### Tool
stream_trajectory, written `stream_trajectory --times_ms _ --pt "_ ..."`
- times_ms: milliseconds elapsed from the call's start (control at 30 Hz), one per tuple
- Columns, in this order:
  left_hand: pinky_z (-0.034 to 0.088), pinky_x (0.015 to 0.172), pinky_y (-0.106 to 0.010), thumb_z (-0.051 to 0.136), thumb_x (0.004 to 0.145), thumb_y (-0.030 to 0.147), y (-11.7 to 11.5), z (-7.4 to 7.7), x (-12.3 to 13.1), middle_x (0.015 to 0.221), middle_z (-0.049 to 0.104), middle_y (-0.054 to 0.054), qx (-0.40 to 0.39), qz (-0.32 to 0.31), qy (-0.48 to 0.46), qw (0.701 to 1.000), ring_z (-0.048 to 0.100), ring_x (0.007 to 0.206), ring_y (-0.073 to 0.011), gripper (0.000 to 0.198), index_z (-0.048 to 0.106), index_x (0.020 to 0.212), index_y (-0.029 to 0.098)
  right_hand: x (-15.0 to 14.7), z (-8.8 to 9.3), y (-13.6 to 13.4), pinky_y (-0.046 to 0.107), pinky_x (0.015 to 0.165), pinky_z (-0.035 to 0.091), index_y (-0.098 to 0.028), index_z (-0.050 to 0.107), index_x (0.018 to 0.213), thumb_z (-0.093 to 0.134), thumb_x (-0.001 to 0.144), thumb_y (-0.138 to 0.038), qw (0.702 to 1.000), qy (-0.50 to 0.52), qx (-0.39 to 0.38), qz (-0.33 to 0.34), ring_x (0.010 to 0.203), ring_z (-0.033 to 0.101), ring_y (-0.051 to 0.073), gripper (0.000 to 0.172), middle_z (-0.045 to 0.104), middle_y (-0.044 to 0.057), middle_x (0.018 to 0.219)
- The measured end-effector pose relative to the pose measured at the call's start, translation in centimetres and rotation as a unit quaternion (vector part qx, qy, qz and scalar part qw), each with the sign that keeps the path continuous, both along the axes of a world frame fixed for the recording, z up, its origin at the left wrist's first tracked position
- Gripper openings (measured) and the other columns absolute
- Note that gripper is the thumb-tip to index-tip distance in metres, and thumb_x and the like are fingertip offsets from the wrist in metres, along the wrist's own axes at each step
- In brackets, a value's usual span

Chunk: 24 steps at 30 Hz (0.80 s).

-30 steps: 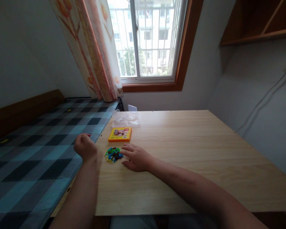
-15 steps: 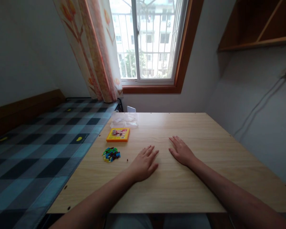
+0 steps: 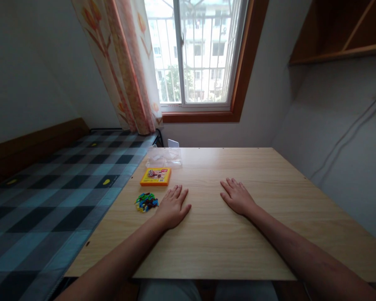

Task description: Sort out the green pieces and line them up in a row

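Palm down on the wooden table (image 3: 207, 251), my left hand (image 3: 173, 208) is open with its fingers spread and holds nothing. Just left of it lies a small pile of building bricks (image 3: 146, 202) in green, blue, dark brown and yellow. Beyond the pile is a flat yellow-orange box (image 3: 156, 177) with a printed picture on top. My right hand (image 3: 237, 197) also rests flat on the table, open and holding nothing, to the right of the middle.
Clear plastic containers (image 3: 164, 156) stand at the table's far left corner. A bed with a checked cover (image 3: 65, 200) runs along the left side. A window (image 3: 197, 54) and a flowered curtain (image 3: 125, 67) are ahead. A wooden shelf (image 3: 341, 33) hangs at upper right.
My left hand has moved left and slightly forward, close to the brick pile, and the small dark piece beside the pile is now covered. My right hand stays nearly still, its fingers spread slightly wider.
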<state>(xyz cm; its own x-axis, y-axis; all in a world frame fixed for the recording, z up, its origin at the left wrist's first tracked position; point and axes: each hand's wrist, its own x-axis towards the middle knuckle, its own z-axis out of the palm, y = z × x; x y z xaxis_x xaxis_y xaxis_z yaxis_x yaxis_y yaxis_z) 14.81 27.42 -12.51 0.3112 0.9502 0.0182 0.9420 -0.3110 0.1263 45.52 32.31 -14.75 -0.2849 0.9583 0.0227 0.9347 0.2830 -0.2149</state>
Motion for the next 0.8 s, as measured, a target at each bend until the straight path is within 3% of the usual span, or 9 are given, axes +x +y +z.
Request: stream_trajectory --times_ms 267,400,567,800 --pt "0.016 0.124 -0.042 0.036 0.097 0.056 0.6 0.7 -2.0 0.164 0.024 -0.011 -0.021 -0.053 0.012 0.998 0.018 0.152 -0.0258 0.068 0.035 0.155 0.020 -0.1 0.0 -0.2 0.049 0.121 0.011 -0.023 0.037 0.154 0.036 0.100 -0.050 1.000 0.009 0.004 -0.012 0.151 0.020 0.031 0.061 0.026 0.012 0.163" --pt "0.016 0.124 -0.044 0.037 0.097 0.054 0.7 0.9 -1.8 0.164 0.023 -0.012 -0.025 -0.049 0.025 0.998 0.017 0.152 -0.0270 0.068 0.035 0.155 0.020 -0.4 0.1 0.3 0.051 0.120 0.010 -0.024 0.036 0.155 0.035 0.100 -0.051 1.000 0.008 -0.001 -0.020 0.152 0.018 0.032 0.061 0.024 0.012 0.164" --pt "0.017 0.123 -0.046 0.036 0.097 0.054 2.1 0.4 0.6 0.164 0.022 -0.014 -0.013 -0.045 0.021 0.999 0.018 0.152 -0.0295 0.069 0.033 0.155 0.017 -1.4 0.2 1.4 0.054 0.119 0.010 -0.024 0.035 0.155 0.034 0.100 -0.051 0.999 0.008 -0.001 -0.044 0.152 0.017 0.033 0.062 0.023 0.013 0.164" --pt "0.014 0.122 -0.052 0.034 0.097 0.053 6.1 -0.5 5.5 0.163 0.023 -0.017 0.008 0.011 -0.002 1.000 0.019 0.152 -0.0325 0.068 0.035 0.154 0.015 -3.2 0.2 3.7 0.055 0.119 0.008 -0.023 0.032 0.157 0.033 0.099 -0.052 0.996 0.011 0.000 -0.083 0.151 0.017 0.033 0.064 0.023 0.013 0.164"
